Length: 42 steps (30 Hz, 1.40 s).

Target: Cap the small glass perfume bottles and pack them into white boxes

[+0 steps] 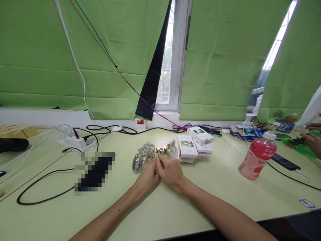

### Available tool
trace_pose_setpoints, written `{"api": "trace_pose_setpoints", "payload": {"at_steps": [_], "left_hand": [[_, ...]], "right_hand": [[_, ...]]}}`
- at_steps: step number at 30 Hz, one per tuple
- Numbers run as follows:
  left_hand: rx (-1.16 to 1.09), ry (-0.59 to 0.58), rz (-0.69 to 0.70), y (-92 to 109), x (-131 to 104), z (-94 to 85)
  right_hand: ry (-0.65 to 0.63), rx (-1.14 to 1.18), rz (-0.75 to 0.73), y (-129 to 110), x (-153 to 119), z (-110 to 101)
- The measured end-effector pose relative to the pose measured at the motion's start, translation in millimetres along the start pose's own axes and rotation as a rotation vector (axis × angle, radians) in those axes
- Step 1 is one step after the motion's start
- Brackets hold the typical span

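Note:
My left hand (pixel 147 174) and my right hand (pixel 172 171) meet over the table, fingertips touching. The fingers of both are closed, and whatever they hold is hidden behind the knuckles. Just past them stands a cluster of small glass bottles (pixel 147 149), clear and shiny. Some slim bottles with gold or silver caps (pixel 173 145) are upright beside these, partly covered by my right hand. To the right of the bottles lies a stack of small white boxes (pixel 188 152) with a green picture on the top faces.
A pink drink bottle (pixel 258 155) stands right, near a phone (pixel 286 161). A power strip (pixel 77 142) with cables and a blurred dark object (pixel 96 172) are left. Another person's hand (pixel 312 142) is at the far right by green items. Cables (pixel 135 130) run along the back.

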State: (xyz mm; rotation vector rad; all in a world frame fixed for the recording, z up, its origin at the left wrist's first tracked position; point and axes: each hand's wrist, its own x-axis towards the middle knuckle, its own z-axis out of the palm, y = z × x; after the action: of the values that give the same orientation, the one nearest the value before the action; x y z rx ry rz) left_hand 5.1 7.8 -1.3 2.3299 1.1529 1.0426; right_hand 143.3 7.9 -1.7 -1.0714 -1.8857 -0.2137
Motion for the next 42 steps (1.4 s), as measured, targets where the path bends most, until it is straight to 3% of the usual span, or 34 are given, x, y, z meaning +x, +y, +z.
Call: {"api": "trace_pose_setpoints", "payload": {"at_steps": [8, 22, 36, 42], "left_hand": [[0.046, -0.027, 0.004, -4.5, -1.2, 1.0], [0.024, -0.071, -0.028, -0.8, -0.9, -1.2], [0.037, -0.059, -0.045, 6.0, -2.3, -1.1], [0.198, -0.047, -0.113, 4.0, -1.9, -0.7]], "right_hand": [[-0.003, -0.022, 0.010, 3.2, 0.6, 2.3], [-0.348, -0.201, 0.196, -7.4, 7.2, -12.4], [-0.420, -0.219, 0.255, -9.8, 8.9, -14.7], [-0.468, -0.211, 0.256, -11.3, 9.0, -13.9]]}}
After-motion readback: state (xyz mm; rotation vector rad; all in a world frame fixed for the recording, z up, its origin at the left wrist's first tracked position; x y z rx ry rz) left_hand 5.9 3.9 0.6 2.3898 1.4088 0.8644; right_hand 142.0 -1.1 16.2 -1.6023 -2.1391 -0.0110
